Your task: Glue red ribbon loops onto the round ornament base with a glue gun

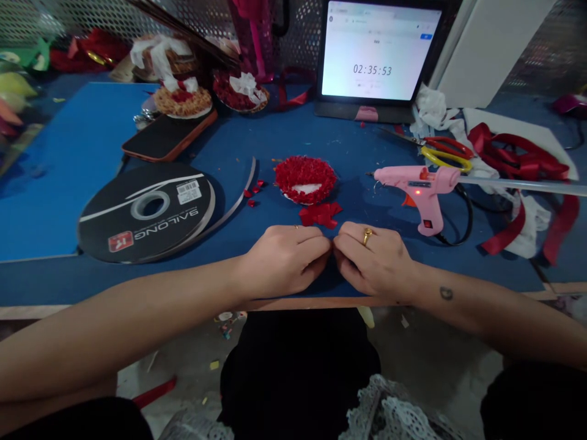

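Note:
My left hand and my right hand rest side by side on the blue table near its front edge, fingers curled and fingertips meeting in a pinch. What they pinch is hidden beneath the fingers. Just beyond the fingertips lies a small heap of folded red ribbon pieces. Farther back sits a round disc covered in red ribbon petals with a white patch bare. A pink glue gun stands to the right of it, its light glowing.
A large black ribbon spool lies at the left, a phone behind it. Scissors and loose red ribbon lie at the right. A tablet showing a timer stands at the back, finished rosettes to its left.

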Motion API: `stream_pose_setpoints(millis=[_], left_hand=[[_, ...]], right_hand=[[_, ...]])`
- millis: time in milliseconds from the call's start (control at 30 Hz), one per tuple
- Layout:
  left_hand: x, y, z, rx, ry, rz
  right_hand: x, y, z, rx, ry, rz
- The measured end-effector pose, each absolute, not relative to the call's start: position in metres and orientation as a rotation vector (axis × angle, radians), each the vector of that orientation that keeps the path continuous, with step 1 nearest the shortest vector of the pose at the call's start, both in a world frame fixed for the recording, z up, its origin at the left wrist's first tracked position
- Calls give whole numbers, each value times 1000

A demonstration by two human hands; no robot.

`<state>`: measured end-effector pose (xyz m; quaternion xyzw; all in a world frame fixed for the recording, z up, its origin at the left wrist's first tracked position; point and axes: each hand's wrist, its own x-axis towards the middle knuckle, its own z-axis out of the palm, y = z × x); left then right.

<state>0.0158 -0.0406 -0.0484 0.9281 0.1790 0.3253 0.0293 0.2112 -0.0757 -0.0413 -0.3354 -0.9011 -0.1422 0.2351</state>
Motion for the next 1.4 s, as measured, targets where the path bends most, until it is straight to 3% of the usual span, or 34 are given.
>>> stream_pose_setpoints(millis=[400,1400], left_hand=[[13,-37,-39,2715,526,1064],[13,-41,-44,2832,510,920]], right_hand=[[222,-67,-35,-868,-2340,19],[215,-76,-40,-929,-2503,-271]])
